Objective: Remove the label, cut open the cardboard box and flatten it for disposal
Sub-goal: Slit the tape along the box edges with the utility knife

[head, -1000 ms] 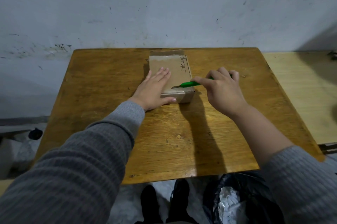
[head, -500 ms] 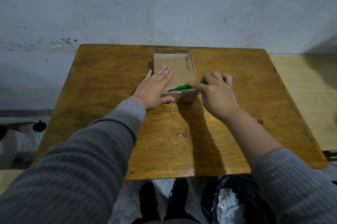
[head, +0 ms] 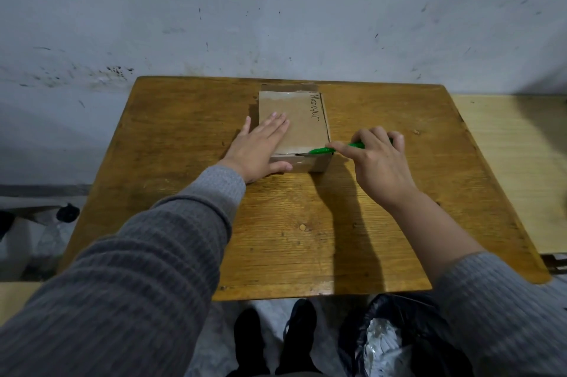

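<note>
Setting: a worn wooden tabletop (head: 190, 143) pushed against a scuffed grey wall (head: 276, 8), seen from above by the person at work.
Cardboard box (head: 294, 128): closed, lying flat toward the far middle of the tabletop, a handwritten word running along its right side.
Left hand (head: 260, 146): fingers straight and together, pressed flat on the box's top left portion, thumb along the near left corner.
Right hand (head: 377, 161): fingers curled round a green-handled cutter (head: 337, 148), just right of the box.
Cutter: its tip meets the box at the near edge of the top panel, close to the right corner; the blade itself is too small to make out.
Sleeves: grey ribbed knit on both arms, the right one pushed back from the wrist.
Below the tabletop: a black bin bag (head: 399, 336) holding crumpled pale material, and dark shoes (head: 276, 340) on a light floor.
</note>
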Demonstrator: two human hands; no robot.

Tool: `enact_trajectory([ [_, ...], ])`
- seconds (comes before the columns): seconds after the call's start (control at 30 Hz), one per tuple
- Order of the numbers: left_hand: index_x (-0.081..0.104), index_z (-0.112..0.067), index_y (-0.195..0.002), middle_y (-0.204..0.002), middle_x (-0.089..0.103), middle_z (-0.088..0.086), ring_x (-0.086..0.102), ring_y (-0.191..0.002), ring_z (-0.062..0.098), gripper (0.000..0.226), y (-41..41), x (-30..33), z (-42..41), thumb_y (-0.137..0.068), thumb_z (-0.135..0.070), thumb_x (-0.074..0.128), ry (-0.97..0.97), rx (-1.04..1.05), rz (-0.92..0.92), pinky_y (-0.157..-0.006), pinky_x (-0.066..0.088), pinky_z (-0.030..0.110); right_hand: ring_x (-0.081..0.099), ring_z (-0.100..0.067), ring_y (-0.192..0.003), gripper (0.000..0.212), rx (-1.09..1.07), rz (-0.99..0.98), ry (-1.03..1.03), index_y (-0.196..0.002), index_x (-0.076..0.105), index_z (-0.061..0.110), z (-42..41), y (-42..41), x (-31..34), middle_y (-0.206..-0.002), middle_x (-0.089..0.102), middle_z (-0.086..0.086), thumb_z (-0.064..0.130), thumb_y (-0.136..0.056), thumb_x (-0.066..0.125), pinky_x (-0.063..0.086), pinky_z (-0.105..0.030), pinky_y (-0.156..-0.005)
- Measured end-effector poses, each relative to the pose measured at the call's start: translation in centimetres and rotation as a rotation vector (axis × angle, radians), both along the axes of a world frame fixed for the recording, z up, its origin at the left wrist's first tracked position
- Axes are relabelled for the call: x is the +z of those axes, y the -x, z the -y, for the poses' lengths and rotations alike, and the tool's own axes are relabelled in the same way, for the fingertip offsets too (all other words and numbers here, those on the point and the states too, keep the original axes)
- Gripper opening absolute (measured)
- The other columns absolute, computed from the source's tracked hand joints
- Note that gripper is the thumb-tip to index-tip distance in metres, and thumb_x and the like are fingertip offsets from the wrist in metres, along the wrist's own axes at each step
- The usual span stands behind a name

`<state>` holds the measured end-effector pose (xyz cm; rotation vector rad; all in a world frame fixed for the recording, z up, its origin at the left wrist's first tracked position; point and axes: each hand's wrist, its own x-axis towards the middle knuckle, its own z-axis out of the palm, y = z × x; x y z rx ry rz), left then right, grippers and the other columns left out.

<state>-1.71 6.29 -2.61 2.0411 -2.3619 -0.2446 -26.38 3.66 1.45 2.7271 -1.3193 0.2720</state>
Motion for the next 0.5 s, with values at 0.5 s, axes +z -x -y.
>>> enact_trajectory([
  [0.5,-0.004,-0.015,-0.153,-0.162,-0.007,0.000,-0.005,-0.148,0.014,0.107,2.8,0.1,1.9,-0.079,-0.077,0.044,-0.004,0.001,0.043,-0.119,-0.004,0.045,0.045,-0.027,-0.097,0.046,-0.046,0.008,-0.005,-0.124,0.056,0.040,0.2,1.1,0.2,-0.095,0.055,-0.002,0.011,-0.091,0.047,0.023,-0.041,-0.080],
])
